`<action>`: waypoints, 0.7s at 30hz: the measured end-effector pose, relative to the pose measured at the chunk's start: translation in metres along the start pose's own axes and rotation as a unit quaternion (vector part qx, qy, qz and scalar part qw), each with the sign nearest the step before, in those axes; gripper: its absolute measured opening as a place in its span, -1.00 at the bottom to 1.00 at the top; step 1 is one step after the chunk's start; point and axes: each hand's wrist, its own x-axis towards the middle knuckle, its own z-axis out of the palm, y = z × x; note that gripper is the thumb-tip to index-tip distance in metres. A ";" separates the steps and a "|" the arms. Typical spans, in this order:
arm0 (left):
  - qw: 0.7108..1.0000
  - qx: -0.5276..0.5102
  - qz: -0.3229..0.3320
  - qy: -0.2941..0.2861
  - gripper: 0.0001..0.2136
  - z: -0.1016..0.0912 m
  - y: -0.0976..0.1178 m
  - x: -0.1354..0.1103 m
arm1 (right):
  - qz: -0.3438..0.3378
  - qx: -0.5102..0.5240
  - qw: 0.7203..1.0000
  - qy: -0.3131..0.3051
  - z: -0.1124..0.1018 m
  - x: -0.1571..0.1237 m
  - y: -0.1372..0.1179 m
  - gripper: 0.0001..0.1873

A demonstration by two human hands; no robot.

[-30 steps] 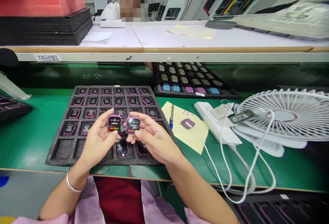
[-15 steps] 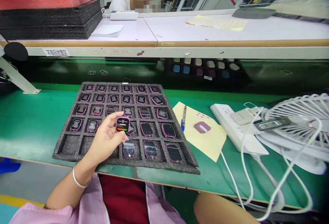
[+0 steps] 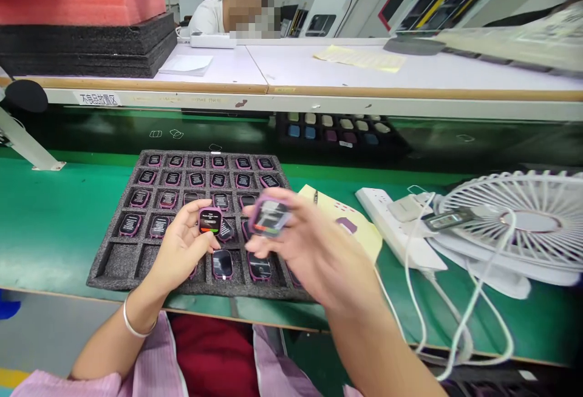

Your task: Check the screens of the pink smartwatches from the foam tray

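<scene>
My left hand (image 3: 180,251) pinches a small purple smartwatch body (image 3: 210,221) with a lit screen showing a red and green bar. It hovers over the near rows of a black foam tray (image 3: 109,257) filled with several similar purple watch bodies. My right hand (image 3: 314,245), blurred by motion, holds a second purple watch body (image 3: 269,215) just right of the first one, above the tray's right side.
A yellow paper (image 3: 359,233) with a pen and a purple part lies right of the tray. Beyond it are a white power strip (image 3: 387,227), cables and a white fan (image 3: 523,221). Another tray (image 3: 337,130) sits under the shelf. A person sits across the bench.
My right hand was out of view half a second ago and has come back over the tray holding a watch body. My left hand has stayed in place with its watch.
</scene>
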 end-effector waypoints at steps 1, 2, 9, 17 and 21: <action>1.000 0.001 0.003 0.003 -0.55 0.000 0.000 0.000 | 0.024 0.035 0.999 -0.003 -0.001 0.006 0.005 -0.63; 1.000 0.003 0.005 0.008 -0.55 0.000 0.001 0.000 | 0.053 0.070 0.996 -0.004 -0.002 0.011 0.011 -0.65; 1.000 0.024 -0.004 0.009 -0.52 0.002 0.001 -0.001 | 0.091 0.086 0.992 0.008 -0.005 0.022 0.034 -0.50; 1.000 0.027 0.006 0.005 -0.54 0.002 -0.003 -0.001 | 0.074 0.065 0.995 -0.006 -0.001 0.020 0.038 -0.48; 0.999 0.029 0.017 -0.002 -0.57 0.002 -0.005 0.000 | 0.070 0.062 0.996 -0.008 -0.001 0.020 0.040 -0.52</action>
